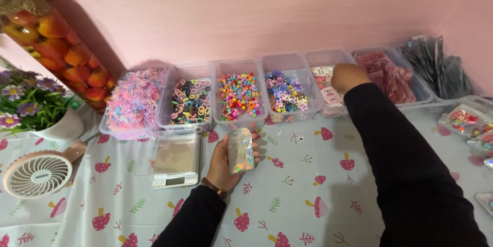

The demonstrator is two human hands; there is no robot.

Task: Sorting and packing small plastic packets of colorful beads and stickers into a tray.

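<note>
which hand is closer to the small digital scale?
Left. The left hand, holding a holographic pouch, is just right of the scale. The right hand is far off to the right, reaching into a clear bin.

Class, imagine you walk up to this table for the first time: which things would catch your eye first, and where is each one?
First, the row of clear plastic bins along the pink wall, filled with bright hair ties and tiny clips. Next, the hands: the left hand holds a shiny holographic pouch upright in front of the bins, beside a small scale, while the right hand reaches into a bin further right. At far left, a tall jar of peaches leans against the wall.
</note>
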